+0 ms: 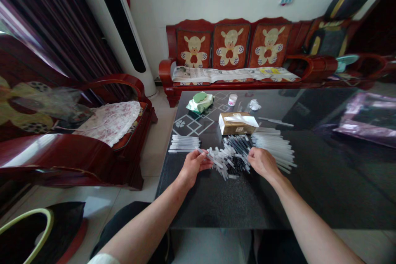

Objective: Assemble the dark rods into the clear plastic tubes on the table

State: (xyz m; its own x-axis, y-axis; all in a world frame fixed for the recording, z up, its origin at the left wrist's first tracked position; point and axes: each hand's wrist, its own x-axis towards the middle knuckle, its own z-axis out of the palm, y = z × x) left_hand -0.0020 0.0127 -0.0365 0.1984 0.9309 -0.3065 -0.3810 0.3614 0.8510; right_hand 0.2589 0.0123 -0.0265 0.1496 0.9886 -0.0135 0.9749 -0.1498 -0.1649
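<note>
Black rods blur together — by the right hand.

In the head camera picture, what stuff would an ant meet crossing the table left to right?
Neat row of whitish tubes → jumble of small white and black pieces → fan of whitish tubes → shiny purple packaging.

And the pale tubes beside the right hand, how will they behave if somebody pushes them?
The pale tubes look slim and smooth, so they may slide or roll. They lie straight, so are probably stiff. Being loosely fanned, they might scatter.
</note>
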